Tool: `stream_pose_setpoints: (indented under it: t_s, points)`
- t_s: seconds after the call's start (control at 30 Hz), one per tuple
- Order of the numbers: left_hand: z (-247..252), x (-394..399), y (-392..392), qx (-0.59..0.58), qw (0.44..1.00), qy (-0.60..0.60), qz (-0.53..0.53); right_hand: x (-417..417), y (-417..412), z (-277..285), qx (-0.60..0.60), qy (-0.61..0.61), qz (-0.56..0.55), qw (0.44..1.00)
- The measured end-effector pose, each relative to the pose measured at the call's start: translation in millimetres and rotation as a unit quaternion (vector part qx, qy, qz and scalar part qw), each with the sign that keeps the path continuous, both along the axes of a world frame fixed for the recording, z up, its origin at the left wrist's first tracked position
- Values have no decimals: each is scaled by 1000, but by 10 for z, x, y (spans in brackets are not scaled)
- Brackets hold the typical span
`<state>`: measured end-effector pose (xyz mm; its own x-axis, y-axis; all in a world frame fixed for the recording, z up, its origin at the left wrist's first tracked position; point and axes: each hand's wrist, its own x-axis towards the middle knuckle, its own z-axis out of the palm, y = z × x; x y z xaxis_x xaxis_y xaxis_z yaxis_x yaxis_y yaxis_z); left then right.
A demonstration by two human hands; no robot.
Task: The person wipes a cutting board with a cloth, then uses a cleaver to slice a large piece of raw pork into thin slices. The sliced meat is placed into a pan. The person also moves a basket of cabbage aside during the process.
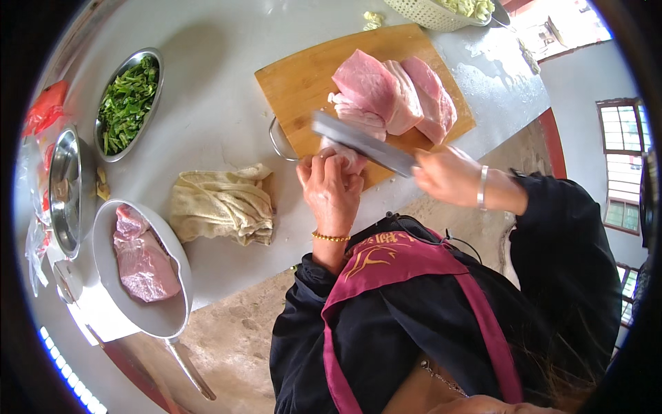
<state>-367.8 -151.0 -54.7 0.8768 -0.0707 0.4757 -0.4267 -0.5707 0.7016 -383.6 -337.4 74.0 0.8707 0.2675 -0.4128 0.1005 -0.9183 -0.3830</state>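
A wooden cutting board (305,67) lies on the metal-grey tabletop under several pieces of raw meat. My right hand (439,173) grips a cleaver (367,145) by its handle, the blurred blade slanting across the near side of the meat. Curled fingers of my left hand (331,181) press on a pale piece of meat (349,158) at the board's near edge, beside the blade. Thin meat slices (362,116) lie just beyond the cleaver. Behind them rest a thick pink chunk (367,85) and another slab (429,98) to the right.
Left of the board are a folded cloth (222,204), an oval metal dish of chopped green vegetables (129,106), and a long-handled pan (189,290) holding a meat piece (145,264). A metal bowl (64,191) stands by plastic bags (44,114). A colander (434,15) sits at the far edge.
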Motion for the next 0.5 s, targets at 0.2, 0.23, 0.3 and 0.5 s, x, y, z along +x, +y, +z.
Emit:
stream_pose_setpoints:
  t_s: [0.2, 0.23, 0.3, 0.5]
  points:
    - [-15, -8, 25, 3, 1000, 10, 10, 287, 394, -384, 46, -131, 46, 989]
    - [-27, -13, 0, 2, 999, 15, 32, 160, 278, -257, 14, -77, 43, 996]
    - [-21, -27, 10, 6, 1000, 21, 22, -64, 71, -64, -22, 19, -16, 999]
    - [3, -28, -7, 2, 1000, -2, -2, 330, 546, -273, 12, -121, 44, 992]
